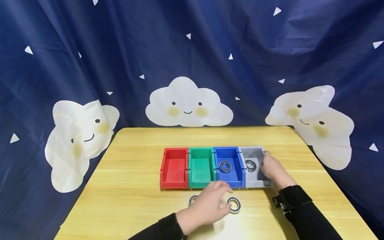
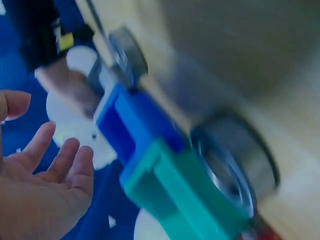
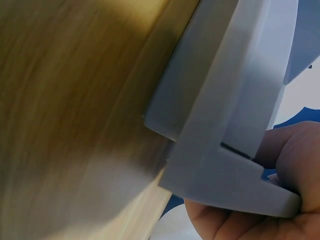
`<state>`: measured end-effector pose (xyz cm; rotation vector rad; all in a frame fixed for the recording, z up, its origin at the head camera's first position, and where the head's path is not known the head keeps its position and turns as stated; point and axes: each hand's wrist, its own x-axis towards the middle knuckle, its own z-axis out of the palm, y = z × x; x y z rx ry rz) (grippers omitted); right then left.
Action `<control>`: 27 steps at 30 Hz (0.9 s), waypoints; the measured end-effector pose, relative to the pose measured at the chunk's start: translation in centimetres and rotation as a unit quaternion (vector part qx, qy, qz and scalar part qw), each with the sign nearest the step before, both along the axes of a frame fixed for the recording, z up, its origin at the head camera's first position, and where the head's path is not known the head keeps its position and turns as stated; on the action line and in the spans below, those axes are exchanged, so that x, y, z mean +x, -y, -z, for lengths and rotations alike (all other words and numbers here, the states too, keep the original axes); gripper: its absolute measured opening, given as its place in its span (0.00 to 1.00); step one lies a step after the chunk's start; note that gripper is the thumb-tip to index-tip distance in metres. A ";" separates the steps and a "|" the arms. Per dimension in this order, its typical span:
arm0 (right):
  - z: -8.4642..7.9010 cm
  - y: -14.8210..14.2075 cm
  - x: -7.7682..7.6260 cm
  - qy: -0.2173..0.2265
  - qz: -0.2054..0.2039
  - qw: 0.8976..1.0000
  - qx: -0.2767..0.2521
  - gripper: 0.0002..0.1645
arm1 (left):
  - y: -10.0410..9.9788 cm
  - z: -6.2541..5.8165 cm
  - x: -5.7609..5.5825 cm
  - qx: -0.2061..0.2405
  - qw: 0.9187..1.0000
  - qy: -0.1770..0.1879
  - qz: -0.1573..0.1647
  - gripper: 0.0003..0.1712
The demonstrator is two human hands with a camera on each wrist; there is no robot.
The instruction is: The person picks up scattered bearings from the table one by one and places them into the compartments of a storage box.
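My right hand (image 1: 274, 170) grips the right side wall of the grey bin (image 1: 253, 153), fingers on one side of it and thumb on the other, as the right wrist view shows. Inside that bin is a ball bearing (image 1: 247, 166). Over the table in front of the bins hovers my left hand (image 1: 207, 205), fingers spread and loosely bent, nothing in them. Just right of its thumb and fingertips lies a second bearing (image 1: 238, 204). Another bearing (image 1: 190, 200) lies to its left, partly hidden behind the hand. The blue bin (image 1: 225, 153) contains one bearing (image 1: 220, 167).
The green bin (image 1: 201, 168) and the red bin (image 1: 176, 168) continue the row to the left, side by side with the blue one. All stand on a wooden table (image 1: 129, 186). Behind it hangs a dark blue curtain (image 1: 168, 46) with cloud shapes.
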<state>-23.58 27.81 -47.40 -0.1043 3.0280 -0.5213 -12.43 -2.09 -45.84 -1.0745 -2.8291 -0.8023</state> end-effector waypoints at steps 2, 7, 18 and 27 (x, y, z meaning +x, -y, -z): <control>0.1 0.1 0.1 -0.003 -0.001 1.000 -0.002 0.32 | -0.8 0.5 0.3 -0.027 0.999 -0.021 0.023 0.22; 0.2 0.4 0.2 -0.004 -0.002 1.000 -0.007 0.32 | -2.1 1.7 0.4 -0.099 0.993 -0.050 0.043 0.26; 0.1 0.3 0.1 -0.002 0.008 1.000 -0.005 0.33 | -3.6 2.5 0.2 -0.168 0.984 -0.034 0.046 0.27; 0.2 0.1 0.1 0.006 0.018 1.000 -0.009 0.34 | -4.7 3.0 0.2 -0.193 0.979 -0.036 0.050 0.22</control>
